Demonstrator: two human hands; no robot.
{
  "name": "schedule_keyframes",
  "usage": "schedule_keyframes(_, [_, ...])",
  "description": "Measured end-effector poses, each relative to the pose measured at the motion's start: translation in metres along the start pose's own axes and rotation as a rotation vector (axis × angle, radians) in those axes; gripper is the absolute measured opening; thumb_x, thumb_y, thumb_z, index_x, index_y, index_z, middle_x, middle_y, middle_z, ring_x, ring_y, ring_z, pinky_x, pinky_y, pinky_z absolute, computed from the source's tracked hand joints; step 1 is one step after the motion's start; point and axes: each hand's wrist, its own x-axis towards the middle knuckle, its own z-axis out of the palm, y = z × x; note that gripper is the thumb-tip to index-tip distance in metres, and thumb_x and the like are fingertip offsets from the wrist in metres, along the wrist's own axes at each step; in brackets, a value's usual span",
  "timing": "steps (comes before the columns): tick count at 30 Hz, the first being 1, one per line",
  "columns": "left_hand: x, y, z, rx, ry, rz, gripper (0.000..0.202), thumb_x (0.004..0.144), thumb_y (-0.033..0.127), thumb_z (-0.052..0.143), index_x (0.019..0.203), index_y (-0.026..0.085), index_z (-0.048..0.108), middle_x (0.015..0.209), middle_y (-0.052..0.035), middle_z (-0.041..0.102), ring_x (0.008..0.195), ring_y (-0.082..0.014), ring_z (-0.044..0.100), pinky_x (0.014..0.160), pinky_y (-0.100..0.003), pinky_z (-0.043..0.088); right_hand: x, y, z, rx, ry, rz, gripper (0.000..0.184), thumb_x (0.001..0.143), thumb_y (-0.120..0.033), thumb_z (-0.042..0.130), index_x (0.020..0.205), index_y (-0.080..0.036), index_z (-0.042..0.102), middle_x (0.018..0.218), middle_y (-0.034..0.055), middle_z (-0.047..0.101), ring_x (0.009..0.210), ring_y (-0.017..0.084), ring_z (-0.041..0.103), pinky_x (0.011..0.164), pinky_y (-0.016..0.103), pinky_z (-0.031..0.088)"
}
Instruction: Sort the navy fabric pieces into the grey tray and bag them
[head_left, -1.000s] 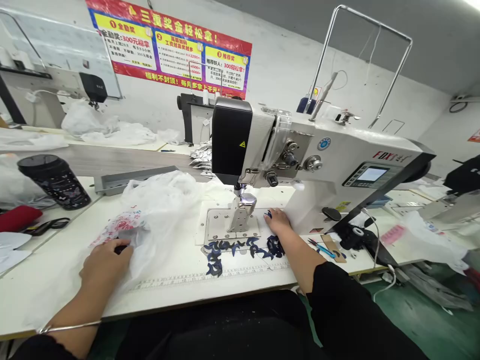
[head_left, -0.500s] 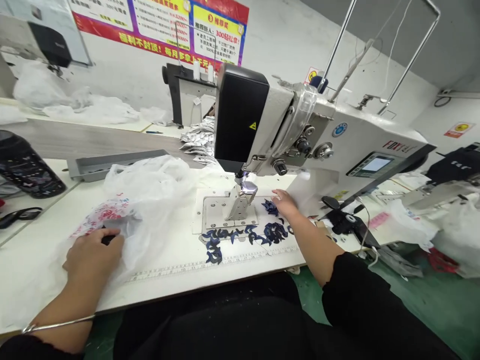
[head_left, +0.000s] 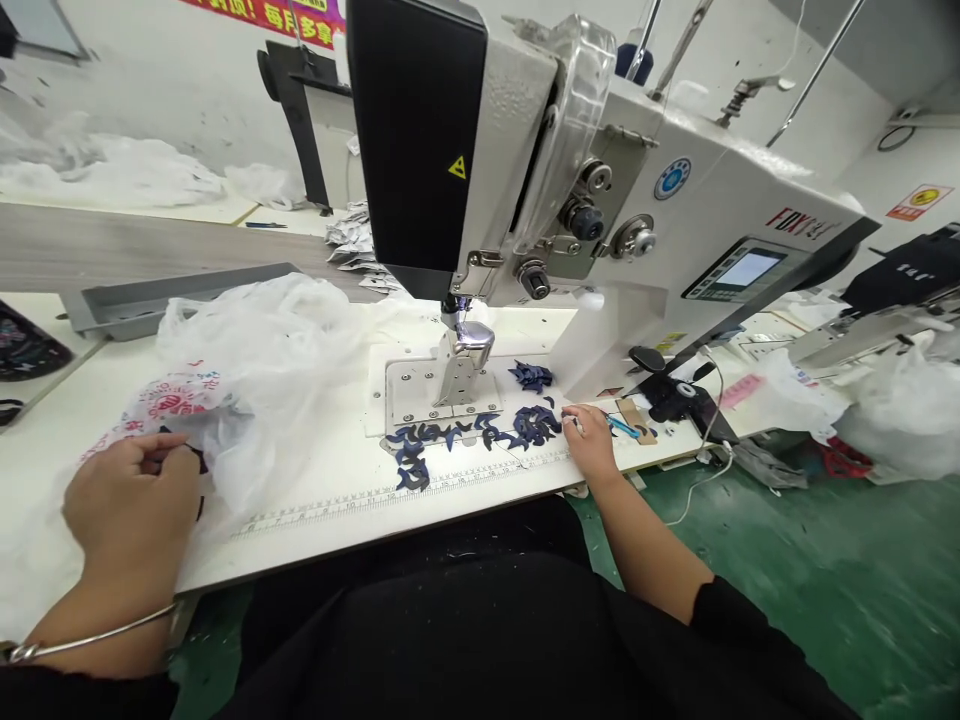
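Note:
My left hand (head_left: 131, 495) rests on a white plastic bag (head_left: 255, 380) at the table's left, fingers curled round a small dark piece that is mostly hidden. My right hand (head_left: 589, 440) lies at the table's front edge, right of several dark blue embroidered pieces (head_left: 480, 435), its fingers pinched on something small and pale beside blue-handled snips (head_left: 626, 428). One more blue piece (head_left: 531, 376) lies behind them. The sewing machine (head_left: 600, 200) towers over both, its presser foot (head_left: 461, 360) on the metal plate (head_left: 412, 395).
A ruler strip (head_left: 360, 500) runs along the white table's front edge. A grey tray (head_left: 165, 300) sits behind the bag. A dark patterned bottle (head_left: 22, 345) stands far left. Cables and a black part (head_left: 675, 400) lie right of the machine. Green floor below right.
My right hand has pulled back from beside the presser foot to the front edge, leaving a blue piece on the table. The view has dropped and moved closer. My left hand stays on the bag.

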Motion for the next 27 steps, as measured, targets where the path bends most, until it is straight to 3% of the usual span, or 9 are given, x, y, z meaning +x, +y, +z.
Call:
schedule_keyframes(3, [-0.017,0.015,-0.009,-0.043,0.084,0.121,0.027,0.086,0.040,0.043,0.095,0.027,0.065,0.082,0.0010,0.064,0.089,-0.0239,0.063,0.087,-0.038,0.051,0.000,0.001,0.001,-0.032,-0.044,0.012,0.040,0.092,-0.038,0.043,0.118,-0.018,0.065,0.128,0.0139,0.060,0.127,0.028,0.049,0.115,0.045,0.035])
schedule_keyframes(5, [-0.034,0.030,-0.013,-0.082,0.070,0.232,0.028,0.087,0.042,0.043,0.096,0.028,0.066,0.089,0.0006,0.066,0.095,-0.0255,0.064,0.088,-0.039,0.051,0.001,-0.002,0.003,-0.061,-0.103,0.012,0.046,0.093,-0.044,0.046,0.127,-0.018,0.061,0.137,0.0144,0.056,0.134,0.029,0.044,0.117,0.047,0.032])
schedule_keyframes(8, [-0.063,0.057,-0.010,-0.207,-0.035,0.514,0.032,0.088,0.046,0.044,0.097,0.026,0.067,0.099,-0.0015,0.070,0.100,-0.0263,0.064,0.093,-0.039,0.049,0.001,-0.014,0.010,-0.105,-0.212,-0.003,0.069,0.088,-0.059,0.056,0.145,-0.020,0.048,0.155,0.0137,0.039,0.145,0.034,0.030,0.120,0.052,0.025])
schedule_keyframes(11, [-0.088,0.080,0.004,-0.302,-0.172,0.743,0.032,0.090,0.046,0.044,0.104,0.026,0.066,0.107,-0.0040,0.071,0.109,-0.0265,0.062,0.100,-0.040,0.046,0.002,-0.026,0.017,-0.134,-0.301,-0.034,0.085,0.084,-0.069,0.060,0.153,-0.025,0.036,0.163,0.0099,0.027,0.150,0.035,0.020,0.122,0.053,0.019])
schedule_keyframes(15, [-0.105,0.098,0.027,-0.307,-0.309,0.818,0.038,0.089,0.048,0.046,0.118,0.028,0.063,0.131,-0.0071,0.064,0.129,-0.0296,0.052,0.109,-0.046,0.039,0.002,-0.032,0.018,-0.164,-0.344,-0.022,0.086,0.088,-0.070,0.054,0.156,-0.023,0.031,0.165,0.0106,0.022,0.152,0.033,0.015,0.123,0.052,0.015])
schedule_keyframes(18, [-0.109,0.105,0.041,-0.262,-0.342,0.826,0.046,0.087,0.052,0.049,0.123,0.027,0.062,0.142,-0.0104,0.056,0.137,-0.0328,0.046,0.112,-0.050,0.037,0.000,-0.031,0.014,-0.179,-0.379,-0.008,0.094,0.085,-0.077,0.051,0.158,-0.023,0.024,0.166,0.0122,0.017,0.153,0.036,0.013,0.122,0.055,0.016])
schedule_keyframes(21, [-0.110,0.117,0.051,-0.217,-0.354,0.879,0.051,0.087,0.055,0.051,0.129,0.026,0.060,0.149,-0.0122,0.050,0.142,-0.0343,0.040,0.116,-0.051,0.032,-0.002,-0.034,0.014,-0.182,-0.435,-0.044,0.102,0.079,-0.084,0.052,0.159,-0.030,0.019,0.168,0.0080,0.009,0.154,0.037,0.007,0.122,0.058,0.011])
schedule_keyframes(27, [-0.108,0.166,0.059,-0.210,-0.438,1.131,0.051,0.091,0.052,0.054,0.134,0.025,0.059,0.151,-0.0102,0.049,0.144,-0.0329,0.036,0.120,-0.054,0.021,0.006,-0.048,0.026,-0.088,-0.457,-0.144,0.093,0.077,-0.082,0.058,0.155,-0.039,0.030,0.168,0.0032,0.011,0.154,0.037,0.005,0.121,0.063,0.004])
